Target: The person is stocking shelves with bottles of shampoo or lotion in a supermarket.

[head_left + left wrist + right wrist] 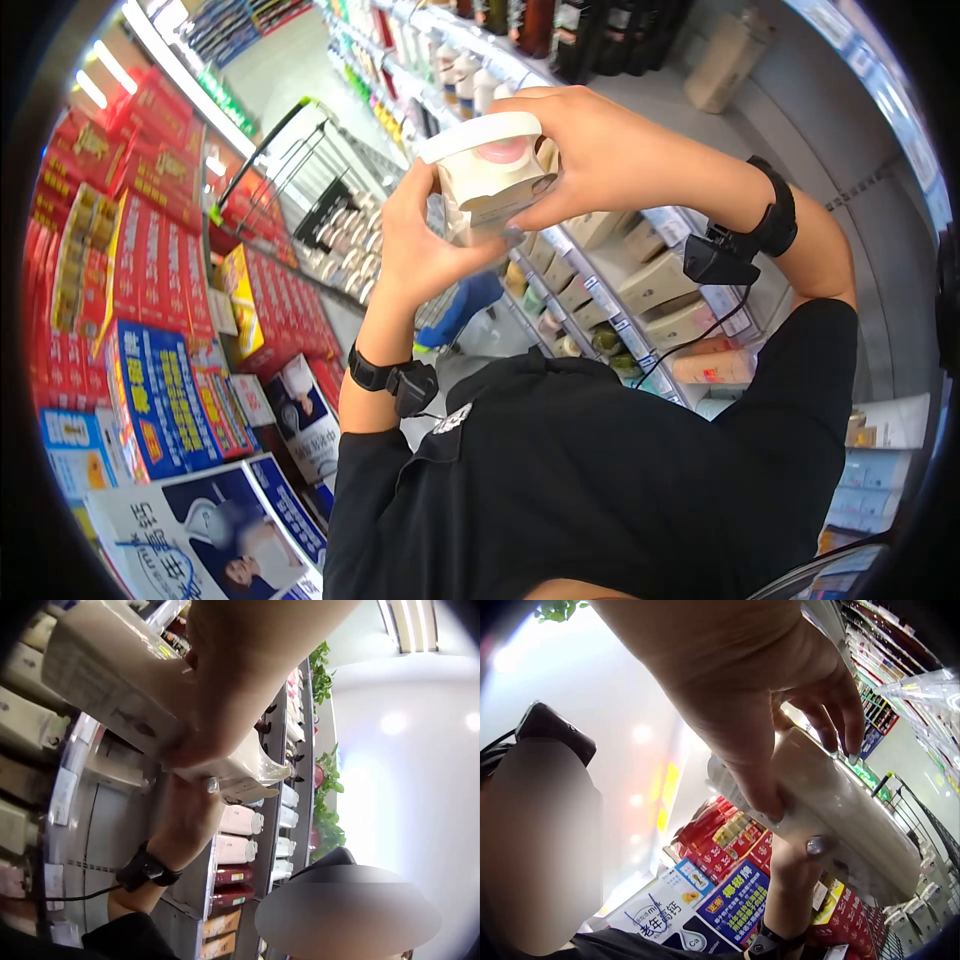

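Both hands hold a pale cream, boxy package (pixel 490 180) up in front of the chest, tilted, with a white rim and a pink round patch at its upper end in the head view. My left hand (pixel 425 245) grips it from the left, thumb and fingers spread round its lower side. Across from it my right hand (pixel 580 150) grips the right side, fingers over the top and thumb underneath. In the left wrist view, pale flaps (pixel 266 776) stick out from one end of the package. Its long smooth side (pixel 847 817) faces the right wrist view.
Shelves with bottles (pixel 480 90) and pale boxes (pixel 665 285) run along the right. A shopping cart (pixel 300 165) stands ahead, near rows of pale containers (pixel 345 240). Stacked red boxes (pixel 160 270) and a poster (pixel 215 525) line the left side. A cable (pixel 690 345) hangs from the right wrist.
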`<state>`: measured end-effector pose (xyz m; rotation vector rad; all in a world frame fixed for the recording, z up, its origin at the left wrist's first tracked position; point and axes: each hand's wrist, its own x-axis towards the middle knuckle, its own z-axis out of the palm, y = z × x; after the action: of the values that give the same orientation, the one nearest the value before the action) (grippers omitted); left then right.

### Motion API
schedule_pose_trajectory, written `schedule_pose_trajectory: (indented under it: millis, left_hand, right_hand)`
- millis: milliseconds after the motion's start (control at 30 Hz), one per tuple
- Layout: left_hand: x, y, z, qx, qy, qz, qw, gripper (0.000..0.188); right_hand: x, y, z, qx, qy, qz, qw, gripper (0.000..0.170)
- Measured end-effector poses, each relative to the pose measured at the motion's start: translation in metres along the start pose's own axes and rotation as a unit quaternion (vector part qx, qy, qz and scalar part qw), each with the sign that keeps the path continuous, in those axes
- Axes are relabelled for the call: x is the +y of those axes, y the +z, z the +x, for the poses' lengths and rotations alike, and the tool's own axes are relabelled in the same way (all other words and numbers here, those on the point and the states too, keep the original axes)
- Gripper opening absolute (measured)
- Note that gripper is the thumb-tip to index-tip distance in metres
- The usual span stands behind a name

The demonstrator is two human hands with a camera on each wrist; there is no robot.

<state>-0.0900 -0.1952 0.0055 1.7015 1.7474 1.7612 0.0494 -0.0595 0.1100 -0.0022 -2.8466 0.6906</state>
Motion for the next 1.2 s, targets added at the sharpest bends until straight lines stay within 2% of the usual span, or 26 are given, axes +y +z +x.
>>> schedule_pose_trajectory:
  millis: [100, 200, 233, 333, 367, 467, 500, 533, 600, 667, 700, 733, 800, 900, 1000, 1033, 1133, 1200]
  left_hand:
    - [-0.016, -0.016, -0.009, 0.033, -0.006, 0.068, 0.997, 0.061]
    - [-0.045, -0.033, -0.023, 0.039, -0.063, 0.088, 0.993, 0.063]
    - [-0.062, -0.039, -0.03, 0.033, -0.086, 0.111, 0.99, 0.064]
    - [-0.1, -0.05, -0.05, 0.021, -0.123, 0.158, 0.98, 0.062]
    - [-0.111, -0.051, -0.058, 0.021, -0.163, 0.135, 0.977, 0.06]
    - [-0.169, -0.053, -0.09, 0.018, -0.225, 0.081, 0.971, 0.058]
    - [-0.193, -0.049, -0.109, 0.052, -0.271, 0.073, 0.959, 0.059]
    - [-0.213, -0.043, -0.126, 0.082, -0.327, -0.029, 0.941, 0.064]
    - [-0.244, -0.026, -0.161, 0.141, -0.351, -0.186, 0.907, 0.07]
    - [-0.256, -0.014, -0.182, 0.185, -0.415, -0.214, 0.865, 0.071]
    - [-0.253, -0.012, -0.186, 0.201, -0.433, -0.269, 0.836, 0.068]
    - [-0.254, -0.012, -0.19, 0.183, -0.517, -0.267, 0.792, 0.056]
    - [-0.273, -0.002, -0.212, 0.188, -0.521, -0.33, 0.764, 0.06]
    - [-0.281, 0.0, -0.221, 0.208, -0.602, -0.406, 0.655, 0.067]
    - [-0.276, -0.011, -0.204, 0.229, -0.669, -0.406, 0.58, 0.077]
    - [-0.287, -0.009, -0.212, 0.23, -0.664, -0.443, 0.557, 0.086]
    - [-0.297, -0.013, -0.209, 0.237, -0.701, -0.428, 0.519, 0.096]
    - [-0.317, -0.008, -0.225, 0.232, -0.717, -0.431, 0.496, 0.093]
  right_hand:
    - [0.014, 0.026, 0.028, -0.004, -0.054, -0.009, 0.998, 0.051]
    - [0.031, 0.059, 0.059, -0.042, -0.011, 0.048, 0.998, 0.049]
    - [0.037, 0.072, 0.069, -0.037, -0.028, 0.053, 0.998, 0.046]
    - [0.053, 0.118, 0.096, -0.083, -0.001, 0.018, 0.996, 0.05]
    - [0.068, 0.142, 0.104, -0.074, -0.018, -0.02, 0.997, 0.055]
    - [0.086, 0.192, 0.123, -0.134, 0.004, -0.034, 0.99, 0.058]
    - [0.096, 0.214, 0.127, -0.155, 0.014, -0.038, 0.987, 0.058]
    - [0.106, 0.234, 0.132, -0.173, 0.022, -0.044, 0.984, 0.057]
    - [0.121, 0.27, 0.134, -0.181, -0.003, -0.044, 0.982, 0.053]
    - [0.139, 0.308, 0.135, -0.201, -0.017, -0.026, 0.979, 0.054]
    - [0.142, 0.323, 0.134, -0.212, -0.002, -0.027, 0.977, 0.054]
    - [0.145, 0.337, 0.134, -0.222, 0.013, -0.03, 0.974, 0.055]
    - [0.157, 0.368, 0.135, -0.236, 0.031, -0.018, 0.971, 0.059]
    - [0.172, 0.416, 0.134, -0.245, 0.05, -0.006, 0.968, 0.061]
    - [0.184, 0.451, 0.138, -0.237, 0.051, -0.012, 0.97, 0.061]
    - [0.186, 0.46, 0.141, -0.242, 0.058, -0.01, 0.968, 0.061]
    - [0.191, 0.485, 0.143, -0.244, 0.073, -0.005, 0.967, 0.059]
    - [0.195, 0.495, 0.146, -0.251, 0.073, 0.005, 0.965, 0.059]
